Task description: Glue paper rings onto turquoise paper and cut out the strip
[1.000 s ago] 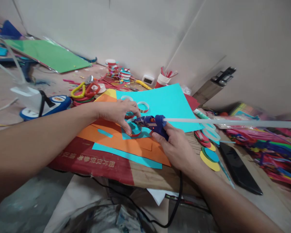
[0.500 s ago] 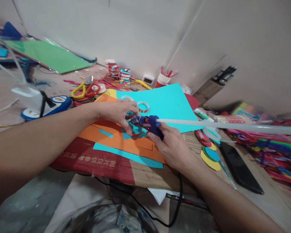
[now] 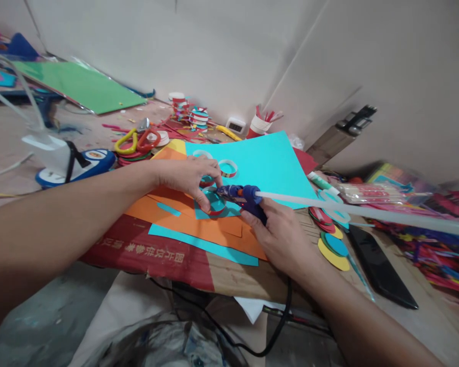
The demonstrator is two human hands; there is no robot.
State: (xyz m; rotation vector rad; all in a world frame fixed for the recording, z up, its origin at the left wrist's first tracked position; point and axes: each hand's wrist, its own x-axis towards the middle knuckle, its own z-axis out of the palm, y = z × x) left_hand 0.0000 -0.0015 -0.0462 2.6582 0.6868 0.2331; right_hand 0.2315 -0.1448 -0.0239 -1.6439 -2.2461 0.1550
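Observation:
In my right hand [image 3: 281,232] is a blue hot glue gun [image 3: 254,201], with a long white glue stick [image 3: 352,208] running out of its back to the right. Its nozzle points left, over the inner edge of a red-rimmed paper ring [image 3: 216,210]. My left hand [image 3: 193,178] arches over the near rings, with thumb and fingers closed on that ring's left side. The ring stands on a small blue paper piece [image 3: 203,214]. Another ring [image 3: 228,168] stands just behind on a large turquoise sheet [image 3: 268,163]; one more is partly hidden under my left fingers.
Orange sheets [image 3: 183,219] lie on a cardboard board [image 3: 118,247]. Scissors [image 3: 127,142] and paper discs are at the left back. On the right are a black phone [image 3: 380,267], coloured discs [image 3: 332,255] and pipe cleaners [image 3: 436,255]. The gun's black cable [image 3: 288,300] hangs over the front edge.
The glue gun has drawn slightly to the right, away from my left fingers, and the tail of its glue stick has dipped. My left hand stays nearly still at the ring.

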